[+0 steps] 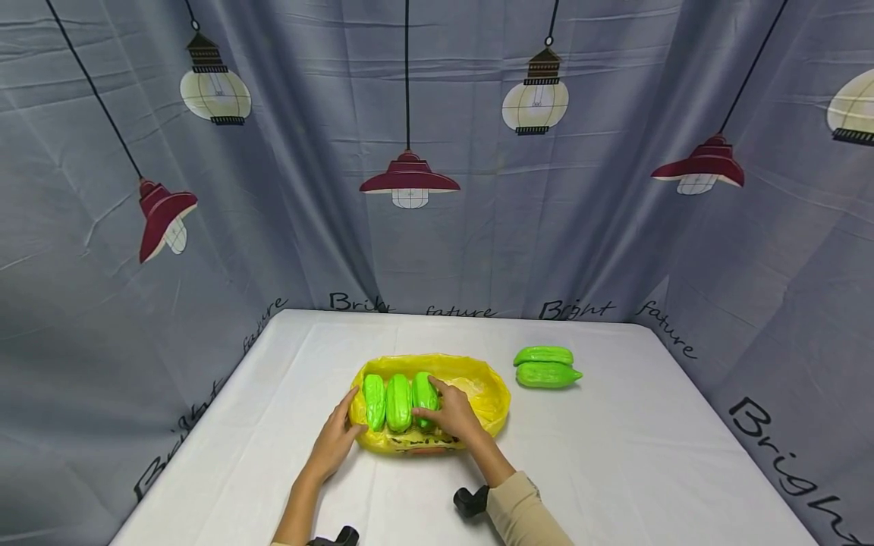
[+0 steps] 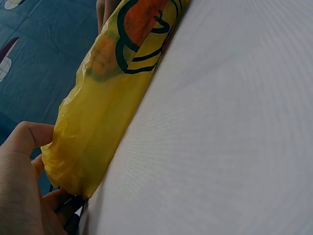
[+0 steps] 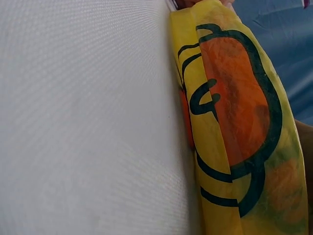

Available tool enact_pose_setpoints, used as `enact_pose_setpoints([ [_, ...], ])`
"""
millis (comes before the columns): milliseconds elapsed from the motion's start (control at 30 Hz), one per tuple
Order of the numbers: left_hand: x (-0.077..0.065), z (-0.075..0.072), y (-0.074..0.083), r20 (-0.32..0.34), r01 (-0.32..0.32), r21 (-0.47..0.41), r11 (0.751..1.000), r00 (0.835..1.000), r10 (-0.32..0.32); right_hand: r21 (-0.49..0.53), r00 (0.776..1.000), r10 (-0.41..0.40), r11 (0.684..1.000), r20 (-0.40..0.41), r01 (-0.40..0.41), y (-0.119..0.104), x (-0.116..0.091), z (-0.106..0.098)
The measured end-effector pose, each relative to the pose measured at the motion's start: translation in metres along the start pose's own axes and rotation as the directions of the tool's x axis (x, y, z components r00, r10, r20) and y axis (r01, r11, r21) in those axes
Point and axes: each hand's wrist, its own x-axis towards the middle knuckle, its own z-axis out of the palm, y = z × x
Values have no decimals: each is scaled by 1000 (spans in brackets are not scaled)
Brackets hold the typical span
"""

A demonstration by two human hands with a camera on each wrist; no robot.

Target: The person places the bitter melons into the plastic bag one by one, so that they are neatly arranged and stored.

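A yellow plastic bag [image 1: 488, 379], spread wide like a shallow basin, sits on the table. Three bright green, cucumber-like vegetables lie side by side in its left half, among them the left one [image 1: 374, 402] and the middle one [image 1: 399, 402]. My right hand [image 1: 454, 413] grips the rightmost green vegetable [image 1: 424, 390], thumb on the near side and fingers toward its far end. At the bag's left end my left hand [image 1: 334, 440] holds the rim between thumb and fingers. The left wrist view shows this hand [image 2: 24, 171] around the bag's end [image 2: 83, 156].
Two more green vegetables [image 1: 546, 374] lie together on the white tabletop [image 1: 614, 455], right of the bag. A dark printed drawing with an orange patch [image 3: 239, 98] covers the bag's near side. A grey-blue curtain [image 1: 437, 258] with printed lamps surrounds the table.
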Motion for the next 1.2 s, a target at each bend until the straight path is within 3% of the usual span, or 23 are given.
enact_pose_setpoints([
  [533, 1, 0, 1, -3, -5, 19, 1000, 1000, 5, 38, 1000, 20, 999, 11, -21, 3, -1, -5],
  [733, 0, 1, -1, -10, -14, 14, 1000, 1000, 14, 67, 1000, 12, 998, -5, -12, 6, -2, -16],
  [1000, 2, 2, -2, -13, -20, 25, 999, 1000, 20, 79, 993, -121, 990, 9, 120, 9, 1, -55],
  [1200, 1, 0, -1, -3, 6, 22, 1000, 1000, -6, -14, 972, -192, 981, -134, 192, 21, 5, -101],
])
